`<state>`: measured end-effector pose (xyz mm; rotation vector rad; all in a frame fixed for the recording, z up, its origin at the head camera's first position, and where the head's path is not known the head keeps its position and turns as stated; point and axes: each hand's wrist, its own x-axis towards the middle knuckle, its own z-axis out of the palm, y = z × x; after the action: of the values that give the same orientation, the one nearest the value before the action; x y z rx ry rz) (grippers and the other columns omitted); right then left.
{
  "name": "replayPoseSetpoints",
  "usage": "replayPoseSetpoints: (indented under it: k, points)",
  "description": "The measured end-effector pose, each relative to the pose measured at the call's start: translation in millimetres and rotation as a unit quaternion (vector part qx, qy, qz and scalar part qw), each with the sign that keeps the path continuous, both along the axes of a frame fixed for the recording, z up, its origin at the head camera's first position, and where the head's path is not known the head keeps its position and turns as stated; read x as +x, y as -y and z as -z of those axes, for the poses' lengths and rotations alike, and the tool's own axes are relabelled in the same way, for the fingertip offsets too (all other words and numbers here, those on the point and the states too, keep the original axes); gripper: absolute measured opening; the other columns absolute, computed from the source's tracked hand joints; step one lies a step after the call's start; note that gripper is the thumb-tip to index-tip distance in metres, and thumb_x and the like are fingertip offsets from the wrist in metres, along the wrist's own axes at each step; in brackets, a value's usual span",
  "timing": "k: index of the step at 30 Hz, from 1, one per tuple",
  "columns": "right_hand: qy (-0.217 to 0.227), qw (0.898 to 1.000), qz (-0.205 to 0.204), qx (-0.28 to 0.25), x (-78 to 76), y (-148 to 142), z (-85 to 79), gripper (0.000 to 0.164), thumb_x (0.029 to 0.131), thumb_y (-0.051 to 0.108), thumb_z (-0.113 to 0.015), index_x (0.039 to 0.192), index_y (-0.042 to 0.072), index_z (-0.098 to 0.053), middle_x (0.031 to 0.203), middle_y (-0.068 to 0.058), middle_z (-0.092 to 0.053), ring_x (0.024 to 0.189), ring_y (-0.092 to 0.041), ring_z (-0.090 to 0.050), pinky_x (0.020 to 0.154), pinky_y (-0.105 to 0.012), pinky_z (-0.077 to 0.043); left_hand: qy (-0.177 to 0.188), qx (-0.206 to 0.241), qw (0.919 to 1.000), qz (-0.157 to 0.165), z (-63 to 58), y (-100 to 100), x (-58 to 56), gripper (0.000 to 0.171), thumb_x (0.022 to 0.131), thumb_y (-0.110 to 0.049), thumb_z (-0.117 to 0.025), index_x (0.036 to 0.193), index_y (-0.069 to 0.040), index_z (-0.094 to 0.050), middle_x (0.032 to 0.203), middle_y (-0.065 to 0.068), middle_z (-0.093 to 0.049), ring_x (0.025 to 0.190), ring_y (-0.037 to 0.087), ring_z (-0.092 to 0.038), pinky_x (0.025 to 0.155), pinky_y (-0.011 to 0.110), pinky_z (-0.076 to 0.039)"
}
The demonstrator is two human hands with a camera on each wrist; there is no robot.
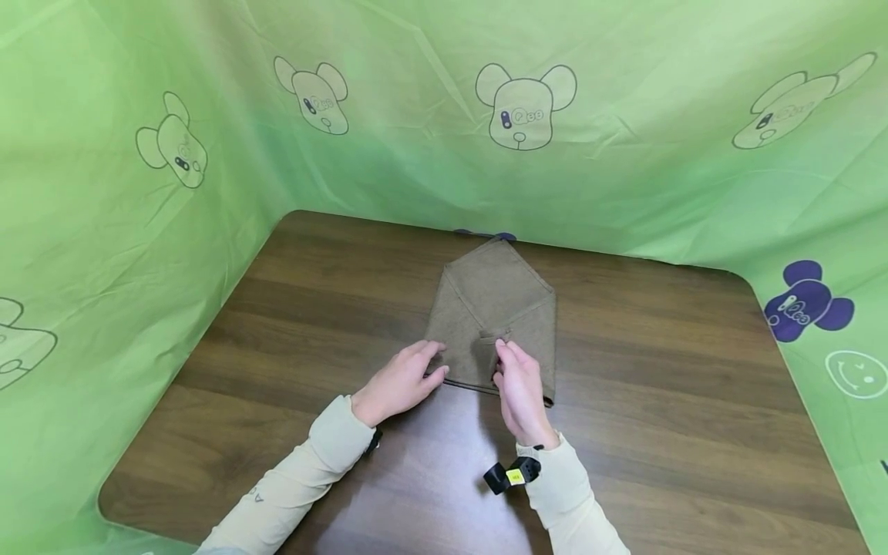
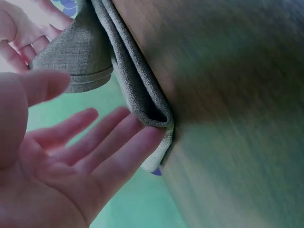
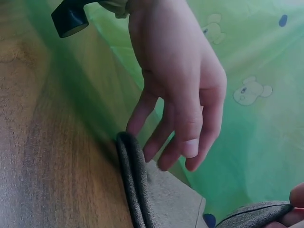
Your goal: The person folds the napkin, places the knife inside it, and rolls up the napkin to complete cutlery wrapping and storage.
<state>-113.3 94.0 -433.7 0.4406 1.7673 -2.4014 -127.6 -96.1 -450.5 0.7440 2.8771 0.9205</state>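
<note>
A grey-brown cloth [image 1: 499,289] lies folded on the wooden table, its far end forming a point and its near edge straight. My right hand [image 1: 522,385] pinches a flap of it near the middle; in the left wrist view that flap [image 2: 78,57] is lifted and curved. My left hand [image 1: 402,378] is at the near left corner, fingers relaxed and slightly spread. Its fingertips touch the layered fold [image 2: 137,80] in the left wrist view. In the right wrist view the left hand [image 3: 183,90] shows beside the cloth's edge, while only some right fingers [image 3: 298,194] appear.
The dark wooden table [image 1: 666,401] has rounded corners. Green fabric [image 1: 416,169] printed with bear heads hangs behind it and along both sides. A black wrist camera [image 1: 513,474] juts leftward from my right wrist, low over the table.
</note>
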Motion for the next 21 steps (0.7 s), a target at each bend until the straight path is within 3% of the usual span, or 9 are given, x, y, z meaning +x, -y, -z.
replayPoseSetpoints:
  k: [6, 11, 14, 15, 16, 18, 20, 21]
  points:
    - [-0.014, 1.000, -0.003, 0.012, -1.4, 2, 3.8, 0.040, 0.102, 0.017, -0.044, 0.065, 0.012, -0.028, 0.075, 0.004, -0.027, 0.082, -0.013, -0.034, 0.078, -0.029, -0.028, 0.002, 0.047, 0.9984, -0.031, 0.2, -1, -1.8, 0.029, 0.093, -0.018, -0.060, 0.115, 0.001, -0.063, 0.109, 0.013, -0.064, 0.096, 0.024, -0.065, 0.085, 0.036, -0.053]
    - [-0.023, 0.998, 0.001, 0.057, -2.2, 7, 7.7, 0.042, 0.101, 0.014, -0.045, 0.062, 0.011, -0.028, 0.067, 0.007, -0.025, 0.064, -0.010, -0.032, 0.064, -0.021, -0.028, 0.018, 0.058, 0.9973, -0.042, 1.0, -2, -3.9, 0.028, 0.095, -0.020, -0.059, 0.114, 0.000, -0.064, 0.107, 0.012, -0.065, 0.088, 0.019, -0.067, 0.079, 0.031, -0.055]
    - [-0.028, 0.994, 0.004, 0.101, -2.4, 11, 10.0, 0.041, 0.100, 0.013, -0.047, 0.065, 0.001, -0.029, 0.064, 0.002, -0.022, 0.055, -0.011, -0.027, 0.055, -0.021, -0.025, 0.018, 0.066, 0.9964, -0.051, 1.2, -4, -6.2, 0.028, 0.095, -0.021, -0.059, 0.112, -0.001, -0.066, 0.103, 0.010, -0.067, 0.081, 0.015, -0.067, 0.074, 0.028, -0.054]
    - [-0.031, 0.993, 0.004, 0.116, -2.3, 12, 10.7, 0.037, 0.100, 0.012, -0.047, 0.067, -0.004, -0.038, 0.062, -0.001, -0.033, 0.056, -0.011, -0.036, 0.057, -0.020, -0.033, 0.017, 0.068, 0.9961, -0.054, 1.0, -5, -7.0, 0.027, 0.095, -0.022, -0.059, 0.111, -0.001, -0.066, 0.101, 0.009, -0.067, 0.079, 0.014, -0.067, 0.072, 0.027, -0.054]
    - [-0.034, 0.991, 0.000, 0.125, -2.5, 13, 11.8, 0.032, 0.099, 0.012, -0.048, 0.074, -0.008, -0.048, 0.067, -0.006, -0.046, 0.064, -0.013, -0.049, 0.066, -0.021, -0.041, 0.018, 0.069, 0.9958, -0.058, 1.0, -6, -8.0, 0.027, 0.095, -0.023, -0.058, 0.110, -0.002, -0.067, 0.098, 0.007, -0.068, 0.077, 0.012, -0.066, 0.071, 0.026, -0.053]
    - [-0.040, 0.989, -0.012, 0.143, -2.7, 15, 14.1, 0.027, 0.099, 0.011, -0.048, 0.102, -0.013, -0.060, 0.098, -0.023, -0.063, 0.095, -0.023, -0.061, 0.090, -0.029, -0.047, 0.026, 0.065, 0.9954, -0.066, 0.6, -7, -9.8, 0.027, 0.096, -0.026, -0.058, 0.109, -0.005, -0.067, 0.092, 0.003, -0.068, 0.074, 0.008, -0.064, 0.069, 0.025, -0.052]
    - [-0.041, 0.986, -0.025, 0.158, -2.9, 15, 16.2, 0.037, 0.098, 0.010, -0.049, 0.128, -0.012, -0.054, 0.132, -0.027, -0.055, 0.125, -0.030, -0.051, 0.106, -0.039, -0.040, 0.038, 0.060, 0.9949, -0.072, -0.3, -9, -11.7, 0.029, 0.096, -0.029, -0.057, 0.109, -0.006, -0.068, 0.087, 0.001, -0.068, 0.072, 0.008, -0.062, 0.069, 0.026, -0.051]
    - [-0.042, 0.985, -0.030, 0.168, -3.2, 16, 17.1, 0.043, 0.097, 0.009, -0.049, 0.135, -0.010, -0.048, 0.141, -0.026, -0.048, 0.134, -0.032, -0.044, 0.110, -0.042, -0.037, 0.043, 0.056, 0.9946, -0.075, -0.7, -10, -12.5, 0.030, 0.096, -0.031, -0.057, 0.109, -0.006, -0.068, 0.087, 0.001, -0.069, 0.073, 0.008, -0.062, 0.069, 0.027, -0.051]
